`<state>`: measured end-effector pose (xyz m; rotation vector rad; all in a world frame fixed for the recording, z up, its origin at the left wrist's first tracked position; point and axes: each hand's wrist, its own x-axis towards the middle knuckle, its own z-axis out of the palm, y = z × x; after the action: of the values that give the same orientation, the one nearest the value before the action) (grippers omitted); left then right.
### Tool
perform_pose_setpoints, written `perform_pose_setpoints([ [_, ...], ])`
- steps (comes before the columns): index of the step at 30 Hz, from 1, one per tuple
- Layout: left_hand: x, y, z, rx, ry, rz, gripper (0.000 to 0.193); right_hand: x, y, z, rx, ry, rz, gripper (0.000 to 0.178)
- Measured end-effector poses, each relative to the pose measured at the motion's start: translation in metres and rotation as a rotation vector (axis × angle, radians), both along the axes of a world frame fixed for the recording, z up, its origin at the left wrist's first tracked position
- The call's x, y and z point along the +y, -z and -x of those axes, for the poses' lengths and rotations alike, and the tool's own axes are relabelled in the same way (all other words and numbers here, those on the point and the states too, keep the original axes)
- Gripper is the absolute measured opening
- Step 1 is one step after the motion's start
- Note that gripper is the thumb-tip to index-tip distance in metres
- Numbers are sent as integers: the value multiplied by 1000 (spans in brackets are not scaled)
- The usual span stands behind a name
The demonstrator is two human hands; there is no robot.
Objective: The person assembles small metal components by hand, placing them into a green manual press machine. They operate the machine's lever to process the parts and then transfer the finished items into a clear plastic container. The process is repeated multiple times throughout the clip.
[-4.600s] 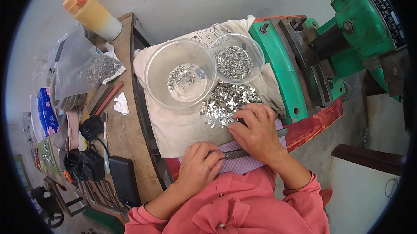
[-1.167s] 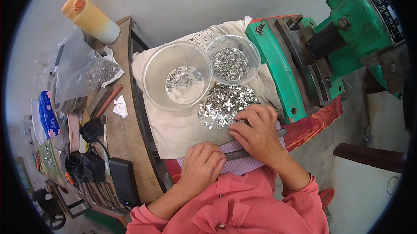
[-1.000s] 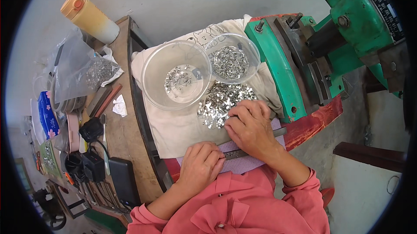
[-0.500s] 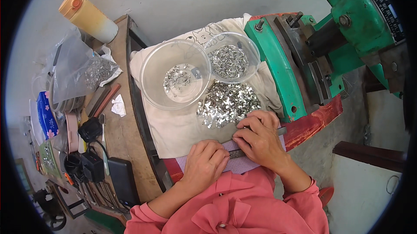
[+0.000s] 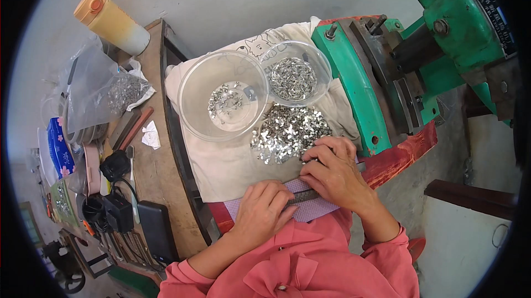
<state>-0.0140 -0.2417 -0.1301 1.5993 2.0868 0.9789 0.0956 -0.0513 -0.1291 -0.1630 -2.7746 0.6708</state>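
My left hand (image 5: 264, 209) rests knuckles-up on a narrow dark metal bar (image 5: 303, 197) that lies across a lilac cloth (image 5: 318, 208) near my chest. My right hand (image 5: 332, 168) presses on the bar's other end, fingertips at the edge of a heap of small shiny metal pieces (image 5: 287, 132) on a white cloth (image 5: 232, 168). Beyond the heap stand a large clear bowl (image 5: 193, 115) with a few pieces in it and a smaller clear bowl (image 5: 323, 85) holding many.
A green press machine (image 5: 398, 71) with a red base stands at the right. On the wooden bench at the left are a yellow bottle (image 5: 110, 21), a plastic bag of metal parts (image 5: 105, 99), a blue packet (image 5: 58, 151), chargers and cables (image 5: 119, 209).
My right hand reached up to the heap of metal pieces, then drew back down to the bar. My left hand has stayed on the bar.
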Motion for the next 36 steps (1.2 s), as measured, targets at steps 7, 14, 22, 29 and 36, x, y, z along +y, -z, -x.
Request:
perform_pose_setpoints([
  [7,13,5,-8,33,20,-25,23,-16,3,-34,63,113,123,20],
  [14,10,6,-9,27,-35,-30,20,-21,4,-40,45,93,174,21],
  [22,4,-1,-5,-24,-66,-9,28,-9,7,18,124,111,-21,18],
  [29,-16,2,6,-45,-96,-23,32,-12,9,25,121,81,-47,16],
  [36,-12,2,3,-6,-92,-18,26,-15,7,26,126,91,-82,14],
])
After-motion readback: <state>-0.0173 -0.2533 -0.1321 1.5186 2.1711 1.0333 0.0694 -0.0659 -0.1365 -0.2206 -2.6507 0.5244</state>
